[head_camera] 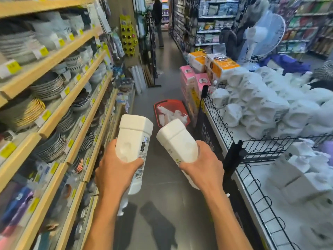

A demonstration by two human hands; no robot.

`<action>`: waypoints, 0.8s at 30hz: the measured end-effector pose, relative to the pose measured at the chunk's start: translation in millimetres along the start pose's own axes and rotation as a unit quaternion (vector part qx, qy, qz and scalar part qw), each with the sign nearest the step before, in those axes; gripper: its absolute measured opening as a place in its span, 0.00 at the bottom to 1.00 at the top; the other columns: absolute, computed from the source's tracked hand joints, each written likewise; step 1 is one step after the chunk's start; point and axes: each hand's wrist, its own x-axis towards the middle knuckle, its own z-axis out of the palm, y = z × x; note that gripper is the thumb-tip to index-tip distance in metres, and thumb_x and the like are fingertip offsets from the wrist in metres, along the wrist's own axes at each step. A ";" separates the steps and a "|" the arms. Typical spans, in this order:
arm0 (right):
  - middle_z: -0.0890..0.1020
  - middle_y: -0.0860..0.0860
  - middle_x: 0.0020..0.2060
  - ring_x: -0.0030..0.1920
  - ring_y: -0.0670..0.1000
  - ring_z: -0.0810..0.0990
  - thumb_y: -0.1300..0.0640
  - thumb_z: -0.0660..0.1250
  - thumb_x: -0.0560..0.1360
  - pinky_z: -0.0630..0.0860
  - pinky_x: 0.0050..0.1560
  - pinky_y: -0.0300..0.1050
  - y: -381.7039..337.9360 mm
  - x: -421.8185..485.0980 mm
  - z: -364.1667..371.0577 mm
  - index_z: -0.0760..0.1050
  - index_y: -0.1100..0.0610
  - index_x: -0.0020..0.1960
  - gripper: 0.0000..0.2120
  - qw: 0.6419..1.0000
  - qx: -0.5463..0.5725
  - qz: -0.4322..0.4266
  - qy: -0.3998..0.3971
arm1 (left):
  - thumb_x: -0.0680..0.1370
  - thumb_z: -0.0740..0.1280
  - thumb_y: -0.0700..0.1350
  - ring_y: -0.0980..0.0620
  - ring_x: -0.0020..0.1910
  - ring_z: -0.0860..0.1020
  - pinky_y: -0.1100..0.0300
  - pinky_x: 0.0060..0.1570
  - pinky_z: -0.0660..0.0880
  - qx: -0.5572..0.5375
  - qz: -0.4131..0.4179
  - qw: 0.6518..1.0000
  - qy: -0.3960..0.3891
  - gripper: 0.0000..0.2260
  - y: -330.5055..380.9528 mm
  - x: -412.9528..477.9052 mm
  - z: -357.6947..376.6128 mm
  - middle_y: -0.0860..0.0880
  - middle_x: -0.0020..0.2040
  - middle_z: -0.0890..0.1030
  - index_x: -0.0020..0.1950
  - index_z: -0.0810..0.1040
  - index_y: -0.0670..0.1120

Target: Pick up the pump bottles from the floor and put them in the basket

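"Standing in this shop aisle, what do you have on either side of you?"

"On your left runs a long wooden shelving unit (pixel 54 61) stacked with plates and bowls. On your right is a wire-fenced display table (pixel 261 143) heaped with white pouches (pixel 261 105)."

"And the basket?"

"The red basket (pixel 168 101) sits on the floor ahead of you, close beside the display table's end, with several white bottles already lying in it."

"Where are the pump bottles you carry?"

"Both are off the floor, out in front of you, well short of the basket. The left bottle (pixel 133 139) and the right bottle (pixel 177 141) are white, with their bases pointing up the aisle and their pump ends toward you. They are near each other, not touching."

"How do your hands sit?"

"Your left hand (pixel 115 170) is wrapped around the left bottle's middle, thumb across its label. Your right hand (pixel 203 166) is curled around the right bottle, thumb laid over its upper face."
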 end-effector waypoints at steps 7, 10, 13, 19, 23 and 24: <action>0.76 0.41 0.45 0.51 0.52 0.80 0.40 0.74 0.60 0.78 0.49 0.51 -16.2 74.6 45.6 0.67 0.43 0.57 0.30 0.999 -0.025 0.033 -0.035 | 0.64 0.79 0.53 0.45 0.48 0.77 0.52 0.45 0.74 0.006 -0.023 0.999 -0.035 0.34 -5.4 89.6 32.2 0.52 0.54 0.80 0.66 0.69 0.58; 0.76 0.41 0.45 0.51 0.53 0.80 0.41 0.74 0.61 0.76 0.47 0.50 -33.5 111.3 63.9 0.67 0.43 0.58 0.30 0.998 -0.030 0.040 -0.042 | 0.63 0.79 0.54 0.44 0.48 0.79 0.48 0.49 0.77 -0.004 -0.032 0.999 -0.042 0.31 -6.5 139.7 47.2 0.53 0.53 0.81 0.63 0.70 0.59; 0.77 0.41 0.47 0.52 0.52 0.80 0.40 0.74 0.61 0.77 0.49 0.51 -49.4 142.0 80.2 0.67 0.42 0.58 0.29 0.998 -0.029 0.041 -0.048 | 0.64 0.79 0.54 0.45 0.47 0.79 0.48 0.49 0.77 -0.001 -0.031 0.998 -0.053 0.29 -2.9 185.7 61.8 0.53 0.52 0.81 0.61 0.71 0.59; 0.79 0.42 0.52 0.55 0.51 0.80 0.39 0.75 0.61 0.78 0.51 0.52 -63.7 207.6 100.2 0.68 0.42 0.60 0.31 0.997 -0.029 0.054 -0.046 | 0.66 0.79 0.50 0.47 0.47 0.77 0.55 0.43 0.69 -0.030 -0.005 0.997 -0.072 0.29 14.4 258.4 90.4 0.54 0.52 0.79 0.64 0.71 0.57; 0.79 0.43 0.53 0.56 0.51 0.79 0.39 0.75 0.62 0.77 0.52 0.53 -63.7 262.3 101.0 0.68 0.42 0.62 0.32 0.997 -0.022 0.068 -0.024 | 0.65 0.79 0.50 0.46 0.50 0.78 0.52 0.46 0.74 -0.040 0.005 0.996 -0.083 0.30 34.9 306.4 117.0 0.53 0.55 0.80 0.64 0.72 0.56; 0.79 0.43 0.54 0.56 0.51 0.79 0.39 0.75 0.62 0.77 0.52 0.53 -62.3 277.9 102.1 0.68 0.42 0.64 0.33 0.997 -0.019 0.071 -0.019 | 0.65 0.79 0.51 0.46 0.50 0.79 0.52 0.47 0.74 -0.042 0.001 0.995 -0.087 0.30 40.9 318.5 125.9 0.52 0.55 0.80 0.63 0.72 0.56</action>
